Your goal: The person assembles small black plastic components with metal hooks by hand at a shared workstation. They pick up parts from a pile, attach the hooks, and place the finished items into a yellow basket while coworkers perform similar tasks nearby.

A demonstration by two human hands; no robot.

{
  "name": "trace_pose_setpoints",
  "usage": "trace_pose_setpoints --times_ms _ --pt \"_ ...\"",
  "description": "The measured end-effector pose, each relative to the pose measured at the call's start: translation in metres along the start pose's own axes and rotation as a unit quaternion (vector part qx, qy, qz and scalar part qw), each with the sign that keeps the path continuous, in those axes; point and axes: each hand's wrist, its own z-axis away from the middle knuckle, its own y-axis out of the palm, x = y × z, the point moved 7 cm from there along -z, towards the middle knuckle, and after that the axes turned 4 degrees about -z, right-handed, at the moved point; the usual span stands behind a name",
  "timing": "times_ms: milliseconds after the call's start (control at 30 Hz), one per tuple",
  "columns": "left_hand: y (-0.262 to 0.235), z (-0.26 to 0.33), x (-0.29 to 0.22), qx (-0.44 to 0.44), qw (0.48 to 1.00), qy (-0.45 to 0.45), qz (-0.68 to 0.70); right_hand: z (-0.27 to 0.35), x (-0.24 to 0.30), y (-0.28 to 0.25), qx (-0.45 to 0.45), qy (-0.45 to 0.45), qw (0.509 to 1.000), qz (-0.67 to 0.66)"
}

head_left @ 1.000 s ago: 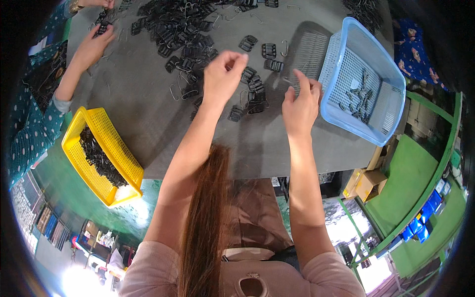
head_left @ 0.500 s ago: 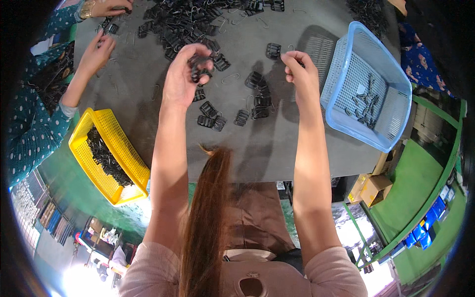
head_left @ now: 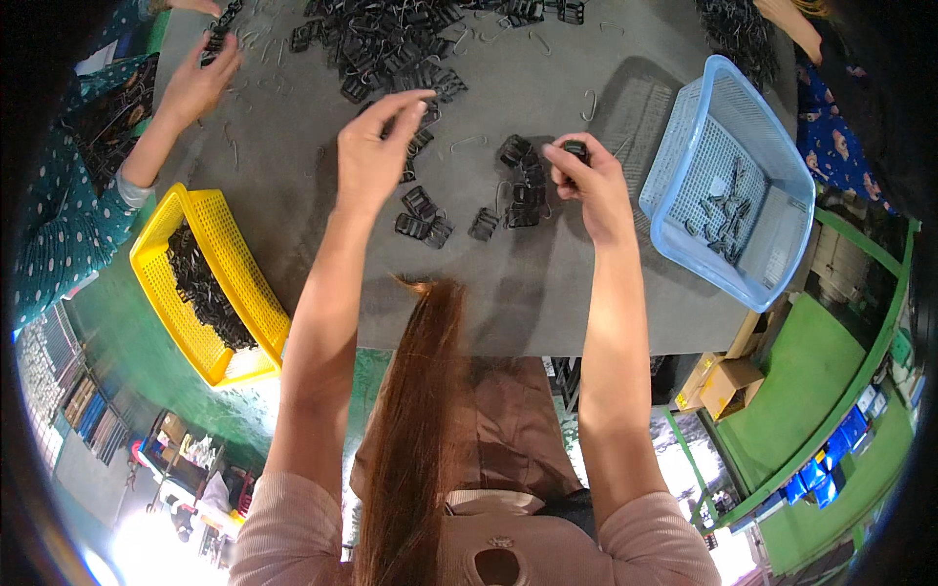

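Right hand [head_left: 598, 184] pinching a black strap buckle [head_left: 575, 148] | left hand [head_left: 371, 154] half-curled, grip unclear | blue basket [head_left: 785, 210], two o'clock, sparsely filled | buckle heap [head_left: 381, 49], eleven o'clock, plenty left!

Pinching a small black piece [head_left: 576, 149] in the right hand [head_left: 598, 188] toward the right edge of the table [head_left: 684, 317], just beside a cluster of black buckles [head_left: 529, 190], and poising the left hand [head_left: 374, 154], fingers bent, near the black heap [head_left: 376, 44] by the far edge. Spotting dark pieces [head_left: 728, 210] in the blue basket [head_left: 782, 220] at the right edge, a black jumble [head_left: 200, 293] in the yellow basket [head_left: 239, 259] by the near left corner, and a co-worker's hand [head_left: 200, 80] by the left edge.
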Motion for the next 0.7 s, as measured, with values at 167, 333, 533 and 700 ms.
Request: trace_pose_setpoints --times_ms 167,333,533,700 --pt "0.010 0.020 0.023 0.157 0.695 -0.209 0.670 0.002 0.004 0.025 -0.094 -0.123 0.900 0.407" --pt "0.050 0.035 0.012 0.139 0.712 -0.282 0.628 0.006 -0.028 -0.001 -0.039 0.016 0.992 0.120" --pt "0.078 0.024 -0.015 0.072 0.990 -0.025 -0.120 0.029 -0.039 -0.015 0.010 0.008 0.994 -0.113" --pt "0.087 0.028 -0.017 0.080 0.982 0.080 -0.150 0.019 -0.024 0.001 -0.083 -0.095 0.943 0.306"
